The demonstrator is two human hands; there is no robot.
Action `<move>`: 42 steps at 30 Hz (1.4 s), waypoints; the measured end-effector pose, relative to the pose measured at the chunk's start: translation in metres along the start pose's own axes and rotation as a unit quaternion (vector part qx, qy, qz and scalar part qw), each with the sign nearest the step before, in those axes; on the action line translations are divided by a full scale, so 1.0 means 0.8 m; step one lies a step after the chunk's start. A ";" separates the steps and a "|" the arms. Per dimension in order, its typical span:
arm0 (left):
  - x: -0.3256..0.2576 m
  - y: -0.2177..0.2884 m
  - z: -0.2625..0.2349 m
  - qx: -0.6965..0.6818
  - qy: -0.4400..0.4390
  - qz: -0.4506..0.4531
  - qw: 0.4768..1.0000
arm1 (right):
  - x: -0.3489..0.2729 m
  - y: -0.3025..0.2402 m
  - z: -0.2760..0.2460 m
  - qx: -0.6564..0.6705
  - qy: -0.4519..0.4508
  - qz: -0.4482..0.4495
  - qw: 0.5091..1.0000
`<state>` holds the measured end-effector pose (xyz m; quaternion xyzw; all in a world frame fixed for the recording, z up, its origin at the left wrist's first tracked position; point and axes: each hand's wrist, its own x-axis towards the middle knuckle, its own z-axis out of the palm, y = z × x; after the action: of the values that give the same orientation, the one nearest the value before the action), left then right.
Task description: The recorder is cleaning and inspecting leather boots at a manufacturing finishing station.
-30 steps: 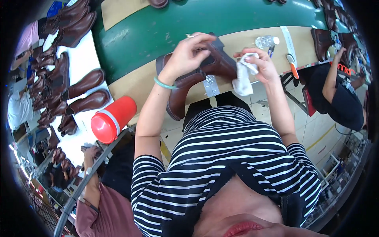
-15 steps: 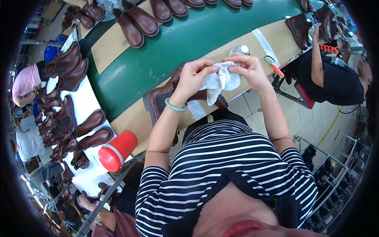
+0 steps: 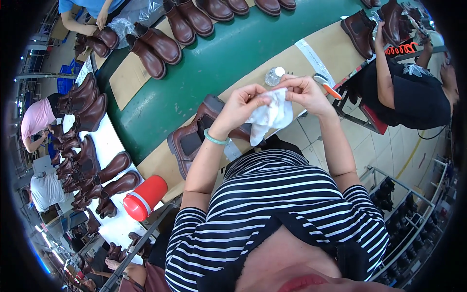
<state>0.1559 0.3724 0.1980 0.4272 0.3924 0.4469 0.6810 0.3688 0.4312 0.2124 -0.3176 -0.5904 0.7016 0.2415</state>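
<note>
A white cloth hangs bunched between my two hands, held up in front of my body over the near edge of the bench. My left hand, with a pale green bangle on its wrist, pinches the cloth's upper left edge. On the other side my right hand pinches the top right part, its fingertips close to the left ones. Brown ankle boots lie on the cardboard just left of and behind my left forearm, partly hidden by it. A clear bottle with a white cap stands beyond my fingers.
A brush with an orange handle lies right of my right hand. Beyond the cardboard runs a green conveyor with brown boots. A red jug stands at left, near more boots. A co-worker in black handles a boot at right.
My view has shifted, so the bench, bottle and jug sit differently in the picture. Both hands keep their pinch while the cloth's folds have changed. At upper left, a co-worker's arms show more.
</note>
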 end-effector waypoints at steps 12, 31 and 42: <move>0.047 -0.135 0.035 0.014 0.080 -0.100 0.992 | -0.037 0.113 -0.035 0.453 0.289 0.027 0.843; 0.199 -0.111 -0.002 0.652 0.139 0.264 0.697 | 0.030 0.199 -0.073 0.426 0.199 0.000 0.882; 0.206 -0.113 0.020 0.712 0.131 0.324 0.608 | 0.037 0.232 -0.094 0.418 0.244 0.121 0.867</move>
<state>0.2433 0.5027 0.0940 0.8137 0.5078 0.2694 -0.0866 0.4104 0.4688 0.0180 -0.4166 -0.1209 0.8068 0.4011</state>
